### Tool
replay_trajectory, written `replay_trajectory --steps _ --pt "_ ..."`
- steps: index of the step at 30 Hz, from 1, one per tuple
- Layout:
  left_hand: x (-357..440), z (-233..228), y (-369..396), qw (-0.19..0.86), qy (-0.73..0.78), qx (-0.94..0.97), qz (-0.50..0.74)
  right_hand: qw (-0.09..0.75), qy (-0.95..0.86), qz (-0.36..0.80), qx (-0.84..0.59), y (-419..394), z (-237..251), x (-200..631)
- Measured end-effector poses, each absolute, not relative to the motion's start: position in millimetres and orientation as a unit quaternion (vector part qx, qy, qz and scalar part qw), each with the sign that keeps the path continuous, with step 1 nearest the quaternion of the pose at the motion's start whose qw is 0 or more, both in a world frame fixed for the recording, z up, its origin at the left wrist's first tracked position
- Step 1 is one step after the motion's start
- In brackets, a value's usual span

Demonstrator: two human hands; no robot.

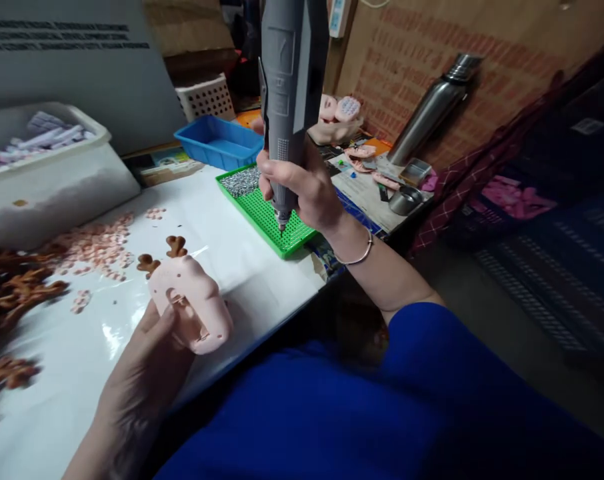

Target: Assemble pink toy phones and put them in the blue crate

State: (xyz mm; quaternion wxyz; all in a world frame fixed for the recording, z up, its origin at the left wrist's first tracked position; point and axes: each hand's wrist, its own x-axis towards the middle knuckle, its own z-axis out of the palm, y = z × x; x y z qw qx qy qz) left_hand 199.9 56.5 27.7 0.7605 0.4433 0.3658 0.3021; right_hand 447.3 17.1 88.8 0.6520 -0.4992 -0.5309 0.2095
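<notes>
My left hand (149,360) grips a pale pink plastic toy shell (202,287) over the near edge of the white table. Two brown antler-shaped pieces (176,247) stick up from its far end, and a long recess opens in the side facing me. My right hand (302,183) is wrapped around a grey electric screwdriver (287,87), held upright with its bit pointing down. The bit's tip hangs over a green perforated tray (262,223), which carries a heap of small silver screws (239,181). Screwdriver and toy shell are apart.
Loose pink bits (99,247) and brown antler pieces (17,287) lie on the left. Behind them stands a white bin (47,193) of pale parts. A blue basket (222,143) sits beyond the tray. Farther right are a steel flask (429,117) and a small metal cup (405,200).
</notes>
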Motion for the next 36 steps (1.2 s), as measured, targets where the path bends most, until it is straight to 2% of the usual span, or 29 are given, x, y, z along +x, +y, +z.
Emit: replay_trajectory --steps 4,10,15,22,28,36 --pt "223.1 32.7 50.7 0.807 0.444 0.329 0.209 0.664 -0.467 0.197 -0.55 12.1 77.6 451.5" --pt "247.7 33.9 42.7 0.815 0.43 0.33 0.203 0.724 -0.426 0.223 -0.494 1.0 67.0 446.9" --pt "251.9 30.1 41.4 0.802 0.428 0.383 0.164 0.699 -0.42 0.241 -0.526 -1.6 63.9 444.8" --pt "249.7 26.3 40.2 0.79 0.418 0.412 0.177 0.721 -0.389 0.256 -0.512 -0.5 60.3 445.0" --pt "248.5 25.2 40.3 0.797 0.41 0.407 0.175 0.698 -0.411 0.255 -0.528 -3.6 62.3 441.2" --pt "252.4 24.4 33.9 0.777 0.42 0.417 0.213 0.707 -0.411 0.246 -0.52 -3.6 60.8 438.2"
